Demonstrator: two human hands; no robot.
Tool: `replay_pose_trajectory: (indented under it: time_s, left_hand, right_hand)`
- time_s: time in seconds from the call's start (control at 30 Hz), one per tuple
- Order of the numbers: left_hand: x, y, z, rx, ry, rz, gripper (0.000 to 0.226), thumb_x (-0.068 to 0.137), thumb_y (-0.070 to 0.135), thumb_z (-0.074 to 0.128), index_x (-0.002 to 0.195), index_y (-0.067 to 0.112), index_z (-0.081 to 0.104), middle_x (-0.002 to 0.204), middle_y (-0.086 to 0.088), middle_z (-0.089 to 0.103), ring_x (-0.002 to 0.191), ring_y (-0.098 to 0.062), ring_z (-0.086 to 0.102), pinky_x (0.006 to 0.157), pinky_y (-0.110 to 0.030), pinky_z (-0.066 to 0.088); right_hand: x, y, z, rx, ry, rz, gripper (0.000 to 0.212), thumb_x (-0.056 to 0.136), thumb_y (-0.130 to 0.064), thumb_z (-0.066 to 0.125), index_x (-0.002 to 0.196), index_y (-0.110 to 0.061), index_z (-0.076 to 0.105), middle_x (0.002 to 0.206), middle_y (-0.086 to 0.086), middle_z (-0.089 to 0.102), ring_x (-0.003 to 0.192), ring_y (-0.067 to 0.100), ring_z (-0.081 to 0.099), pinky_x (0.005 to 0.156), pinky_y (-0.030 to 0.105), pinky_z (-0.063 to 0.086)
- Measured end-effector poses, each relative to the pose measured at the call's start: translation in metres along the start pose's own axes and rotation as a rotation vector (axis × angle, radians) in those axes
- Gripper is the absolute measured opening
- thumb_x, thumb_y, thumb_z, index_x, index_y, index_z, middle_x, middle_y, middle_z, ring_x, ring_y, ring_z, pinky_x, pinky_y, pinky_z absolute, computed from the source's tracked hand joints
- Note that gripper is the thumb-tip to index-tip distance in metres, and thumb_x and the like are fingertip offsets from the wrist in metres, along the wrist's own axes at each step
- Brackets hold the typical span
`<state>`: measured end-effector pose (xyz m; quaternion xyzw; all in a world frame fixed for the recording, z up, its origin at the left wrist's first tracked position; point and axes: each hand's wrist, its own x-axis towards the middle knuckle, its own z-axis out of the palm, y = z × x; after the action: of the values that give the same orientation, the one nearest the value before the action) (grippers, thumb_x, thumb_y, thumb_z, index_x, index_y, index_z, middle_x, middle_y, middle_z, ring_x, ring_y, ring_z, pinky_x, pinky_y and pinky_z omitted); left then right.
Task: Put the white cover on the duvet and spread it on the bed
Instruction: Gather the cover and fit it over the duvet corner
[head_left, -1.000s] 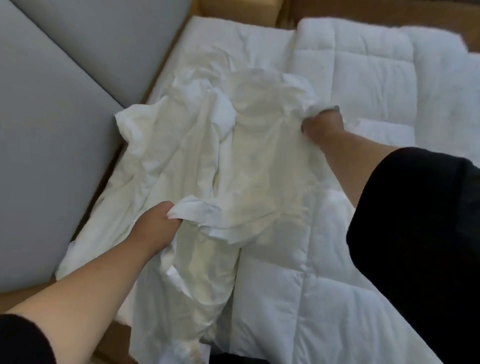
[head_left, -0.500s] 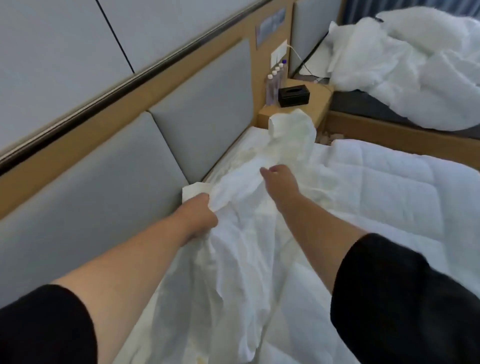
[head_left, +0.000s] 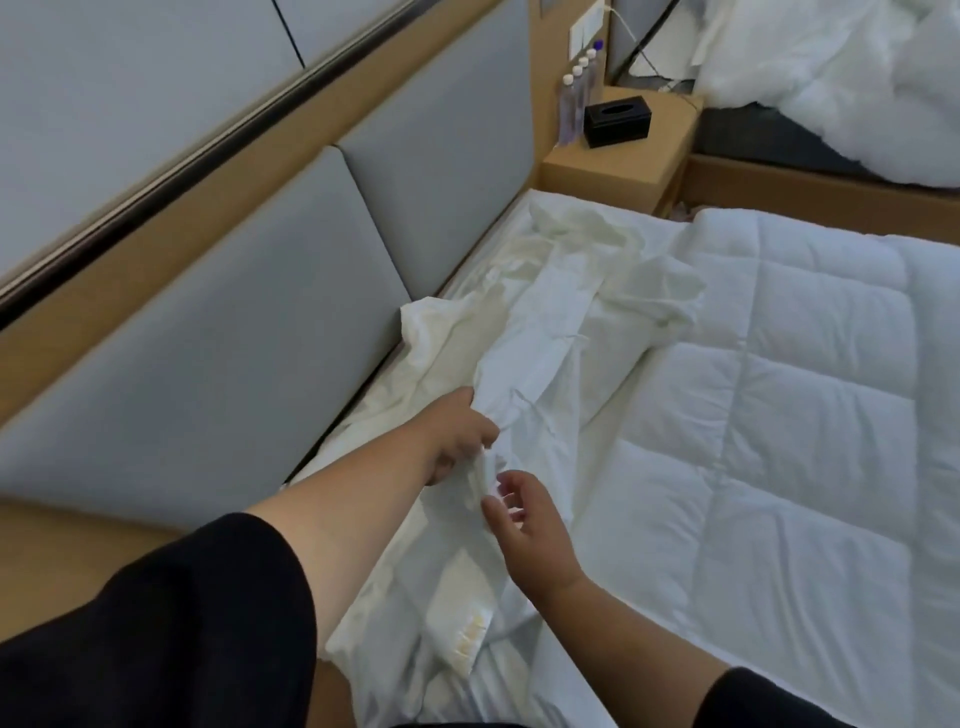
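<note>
The white cover (head_left: 561, 332) lies crumpled along the bed's left side, beside the grey headboard, reaching from near the nightstand down to the frame's bottom. The quilted white duvet (head_left: 789, 405) is spread flat over the rest of the bed to its right. My left hand (head_left: 457, 441) pinches a fold of the cover near its near end. My right hand (head_left: 530, 525) hovers just below and right of it, fingers loosely spread towards the same fold, holding nothing.
Grey padded headboard panels (head_left: 218, 364) run along the left. A wooden nightstand (head_left: 618, 166) at the back carries a black tissue box (head_left: 617, 122) and several small bottles (head_left: 576, 98). A second bed with heaped white bedding (head_left: 831, 78) stands at the top right.
The cover, held up and stretched between both hands earlier, now lies on the bed. My right hand has let go of it and come back beside my left hand.
</note>
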<state>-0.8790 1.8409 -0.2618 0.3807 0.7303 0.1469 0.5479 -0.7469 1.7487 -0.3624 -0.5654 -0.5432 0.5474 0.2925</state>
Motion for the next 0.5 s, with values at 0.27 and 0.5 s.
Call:
replay_pose_trajectory:
  time_s: [0.27, 0.5]
  left_hand:
    - [-0.067, -0.011, -0.021, -0.136, 0.058, 0.209, 0.056, 0.070, 0.034, 0.068, 0.123, 0.022, 0.054, 0.127, 0.000, 0.060, 0.113, -0.025, 0.060, 0.102, -0.046, 0.050]
    - [-0.131, -0.094, -0.053, 0.154, 0.307, 0.520, 0.029, 0.095, 0.048, 0.056, 0.084, 0.022, 0.055, 0.083, 0.009, 0.057, 0.073, -0.005, 0.052, 0.072, -0.030, 0.049]
  right_hand:
    - [-0.032, -0.075, 0.009, -0.125, -0.034, -0.010, 0.041, 0.098, -0.042, 0.054, 0.080, -0.005, 0.054, 0.068, 0.002, 0.054, 0.061, 0.016, 0.050, 0.063, 0.035, 0.045]
    - [-0.039, -0.144, 0.021, 0.476, 0.050, 0.085, 0.025, 0.093, -0.030, 0.064, 0.079, -0.012, 0.053, 0.073, 0.010, 0.046, 0.069, 0.027, 0.045, 0.066, 0.041, 0.044]
